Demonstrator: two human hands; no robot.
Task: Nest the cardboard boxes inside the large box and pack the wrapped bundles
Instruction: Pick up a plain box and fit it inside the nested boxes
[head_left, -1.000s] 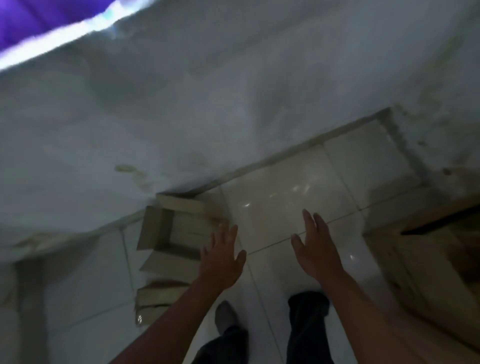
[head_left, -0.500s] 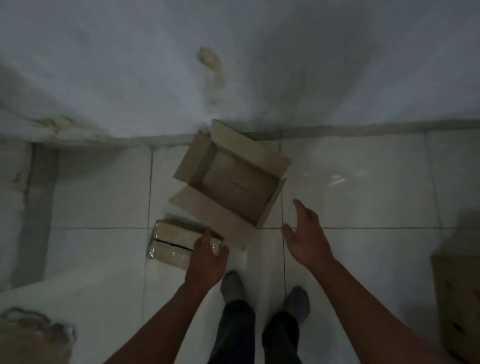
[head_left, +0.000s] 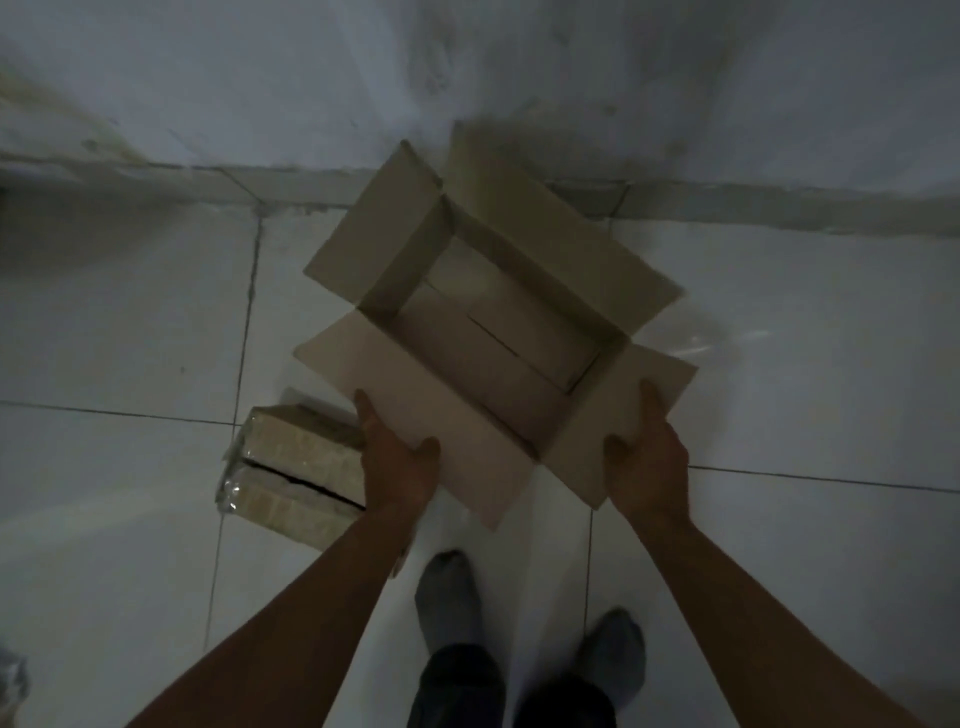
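An open brown cardboard box (head_left: 498, 332) stands on the tiled floor near the wall, all its flaps spread outward and its inside bare. My left hand (head_left: 397, 465) lies on the near flap with its thumb over the flap's edge. My right hand (head_left: 649, 462) grips the right flap at its near corner. A plastic-wrapped bundle (head_left: 293, 475) of pale blocks lies on the floor to the left of the box, partly hidden by my left hand and forearm.
A grey wall (head_left: 467, 78) rises just behind the box. My two feet in grey socks (head_left: 447, 597) stand on the white tiles right below the box. Something crumpled shows at the lower left edge (head_left: 10, 680).
My view has swung down from the wall to the box. Both hands have moved forward from open in the air onto the box's near and right flaps.
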